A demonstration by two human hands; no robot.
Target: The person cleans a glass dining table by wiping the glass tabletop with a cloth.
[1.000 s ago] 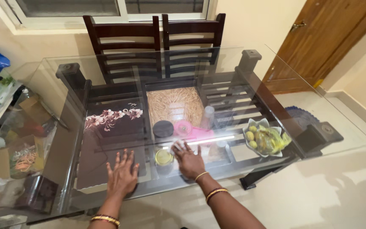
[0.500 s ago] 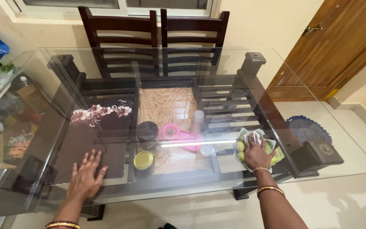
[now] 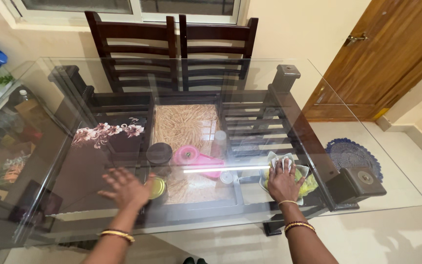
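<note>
The glass table (image 3: 367, 161) fills the view, its long axis running from nine o'clock to three o'clock, with a dark wooden frame (image 3: 289, 112) showing through the top and two chairs (image 3: 172, 44) tucked in at twelve o'clock. A wooden door (image 3: 391, 54) stands off at two o'clock, and a round blue mat (image 3: 352, 154) lies on the floor beyond the table's right end. Under the glass lies a dark flowered mat (image 3: 103, 137), then a straw-coloured mat (image 3: 186, 122) with a pink lidded thing (image 3: 189, 156) and a black round lid (image 3: 159, 153) on it. Now the hands: the right hand (image 3: 283, 182) is laid flat, fingers spread, right over the pale bowl (image 3: 282, 168) of yellow-green fruit at four o'clock; whether it grips the bowl or only presses the glass above it, the picture does not tell. The left hand (image 3: 125, 188) is open, fingers fanned, holding nothing, hovering at or on the glass at seven o'clock, just beside a small jar with a gold lid (image 3: 158, 188). So the bowl lies directly beneath the right hand and well apart from the left, away at its three o'clock.
</note>
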